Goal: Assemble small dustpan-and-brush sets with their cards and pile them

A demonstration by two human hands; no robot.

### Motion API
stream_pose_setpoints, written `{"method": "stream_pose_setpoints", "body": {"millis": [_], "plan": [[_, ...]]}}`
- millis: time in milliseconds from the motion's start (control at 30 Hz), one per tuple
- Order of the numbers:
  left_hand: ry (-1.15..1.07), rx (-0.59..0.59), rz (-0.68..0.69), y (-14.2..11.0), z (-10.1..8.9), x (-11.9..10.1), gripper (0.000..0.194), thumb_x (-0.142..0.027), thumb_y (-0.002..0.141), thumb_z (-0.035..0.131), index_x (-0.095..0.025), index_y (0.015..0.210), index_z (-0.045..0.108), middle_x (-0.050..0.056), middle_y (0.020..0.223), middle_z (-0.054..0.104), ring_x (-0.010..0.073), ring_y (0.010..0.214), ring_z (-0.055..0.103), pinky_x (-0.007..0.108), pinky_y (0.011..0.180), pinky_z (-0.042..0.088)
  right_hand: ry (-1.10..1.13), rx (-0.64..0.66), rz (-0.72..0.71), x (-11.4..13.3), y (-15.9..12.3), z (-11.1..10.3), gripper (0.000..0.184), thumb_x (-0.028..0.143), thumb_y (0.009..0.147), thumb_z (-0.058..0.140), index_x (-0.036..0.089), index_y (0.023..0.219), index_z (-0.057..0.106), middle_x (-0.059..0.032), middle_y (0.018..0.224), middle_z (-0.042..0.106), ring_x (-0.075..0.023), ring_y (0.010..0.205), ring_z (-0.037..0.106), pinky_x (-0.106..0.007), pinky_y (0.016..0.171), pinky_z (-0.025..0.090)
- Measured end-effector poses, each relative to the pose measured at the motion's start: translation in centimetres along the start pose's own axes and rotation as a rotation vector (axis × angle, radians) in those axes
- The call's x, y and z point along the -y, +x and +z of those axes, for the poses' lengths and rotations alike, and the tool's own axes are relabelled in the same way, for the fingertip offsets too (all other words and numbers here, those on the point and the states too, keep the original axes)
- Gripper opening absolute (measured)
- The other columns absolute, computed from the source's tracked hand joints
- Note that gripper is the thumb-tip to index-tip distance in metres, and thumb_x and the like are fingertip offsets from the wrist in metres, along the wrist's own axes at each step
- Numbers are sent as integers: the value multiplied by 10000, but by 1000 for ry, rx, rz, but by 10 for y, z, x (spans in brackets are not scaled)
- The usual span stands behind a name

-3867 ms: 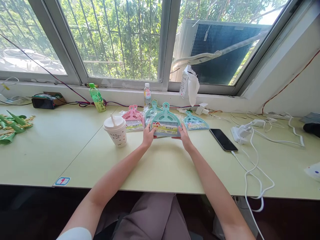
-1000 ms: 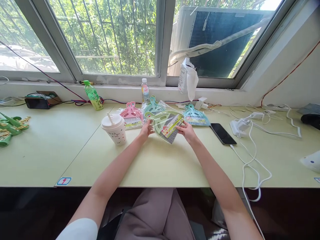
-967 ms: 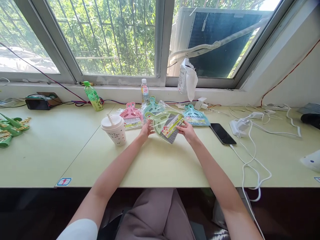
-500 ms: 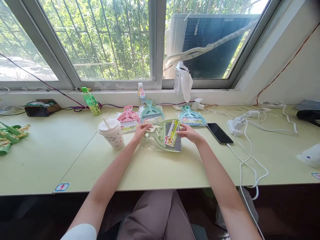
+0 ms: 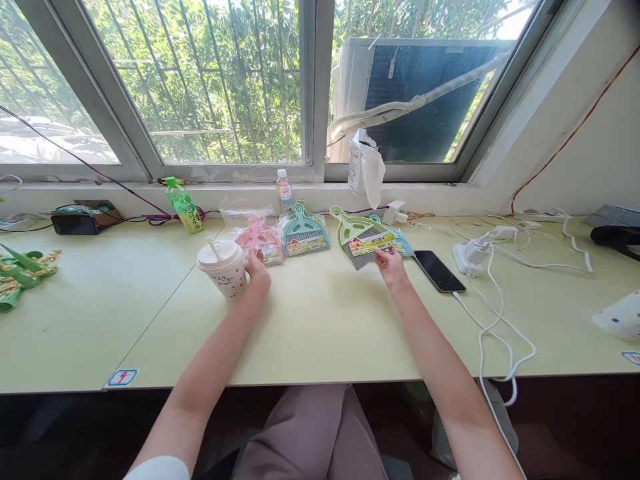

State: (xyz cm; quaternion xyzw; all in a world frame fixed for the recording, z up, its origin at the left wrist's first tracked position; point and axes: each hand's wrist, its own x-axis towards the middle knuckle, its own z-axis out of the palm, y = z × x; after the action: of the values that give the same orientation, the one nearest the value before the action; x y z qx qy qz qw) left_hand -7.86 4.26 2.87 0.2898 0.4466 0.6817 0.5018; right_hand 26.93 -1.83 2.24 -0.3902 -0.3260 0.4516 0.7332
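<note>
My right hand (image 5: 393, 267) grips the lower right edge of a light green dustpan and brush set (image 5: 357, 233), its grey bristles and yellow label facing me. This set hangs tilted in front of a blue dustpan set (image 5: 403, 244), hiding most of it. My left hand (image 5: 257, 270) is closed beside the white lidded cup (image 5: 231, 277), its fingertips on a clear plastic bag (image 5: 247, 215) spread over the pink dustpan set (image 5: 260, 235). The fingers are partly hidden. A teal dustpan set (image 5: 305, 233) lies between both hands.
A phone (image 5: 440, 271) on a charging cable and a white power strip (image 5: 471, 257) lie to the right. Bottles (image 5: 184, 207) and a black-screened device (image 5: 75, 222) stand along the window wall. Green plastic pieces (image 5: 25, 270) lie far left.
The teal set was put down and the light green one picked up. It has since moved right in my right hand, while my left hand let go of it and moved left with the clear bag.
</note>
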Motion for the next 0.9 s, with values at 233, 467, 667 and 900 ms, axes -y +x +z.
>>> {"method": "stream_pose_setpoints", "body": {"millis": [233, 467, 667, 900], "plan": [[-110, -69, -135, -17, 20, 3, 172, -219, 902, 398, -181, 928, 564, 39, 772, 597, 96, 694, 601, 201, 655, 514, -88, 60, 40, -2, -7, 8, 460, 236, 599, 758, 247, 998, 529, -20, 970, 700, -209, 975, 677, -354, 850, 593], [67, 626, -307, -45, 33, -4, 424, -517, 881, 448, -181, 1079, 614, 95, 1017, 661, 169, 839, 629, 292, 691, 535, -111, 192, 138, -5, -23, 28, 493, 247, 616, 763, 244, 1055, 540, -28, 1002, 708, -214, 987, 676, -378, 900, 564], [284, 601, -151, -64, 37, 33, 481, -358, 794, 633, -251, 1240, 487, 55, 1207, 612, 210, 1043, 604, 359, 871, 502, -239, 401, 278, -15, -37, 47, 451, 225, 611, 793, 236, 1019, 602, -44, 980, 716, -220, 956, 682, -415, 907, 554], [314, 432, 109, -44, 33, 41, 300, -329, 790, 575, -191, 1052, 626, 67, 1208, 630, 238, 1214, 503, 358, 1035, 361, -646, 205, 279, 34, -11, -10, 99, 82, 653, 696, 147, 723, 669, -94, 777, 716, -191, 703, 670, -366, 753, 581]]}}
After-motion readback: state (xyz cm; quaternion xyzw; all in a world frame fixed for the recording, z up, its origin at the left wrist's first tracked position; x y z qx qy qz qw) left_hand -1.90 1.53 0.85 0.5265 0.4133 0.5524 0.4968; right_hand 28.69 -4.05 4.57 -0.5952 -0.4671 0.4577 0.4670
